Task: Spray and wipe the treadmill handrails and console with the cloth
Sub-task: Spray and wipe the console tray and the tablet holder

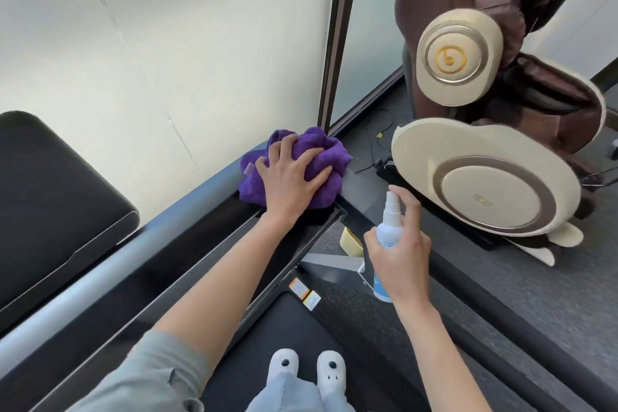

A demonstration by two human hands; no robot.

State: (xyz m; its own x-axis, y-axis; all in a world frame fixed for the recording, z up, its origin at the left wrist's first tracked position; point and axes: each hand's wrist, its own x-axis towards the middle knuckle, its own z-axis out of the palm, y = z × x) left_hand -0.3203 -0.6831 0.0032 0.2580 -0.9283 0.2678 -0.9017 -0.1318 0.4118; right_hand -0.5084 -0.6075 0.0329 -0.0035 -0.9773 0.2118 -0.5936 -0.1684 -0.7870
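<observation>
Both hands busy: left hand point(291, 177) fingers spread pressing cloth point(301, 165); right hand point(401, 244) grips spray bottle point(389, 227), label hidden.

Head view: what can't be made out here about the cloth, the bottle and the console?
- Surface under the purple cloth: covered by the cloth and the left hand, so wet or dry is unknown.
- Spray bottle label: small print, partly behind the right hand fingers.
- Nozzle direction: too small to tell.
- Treadmill console: cut off by the left edge.
</observation>
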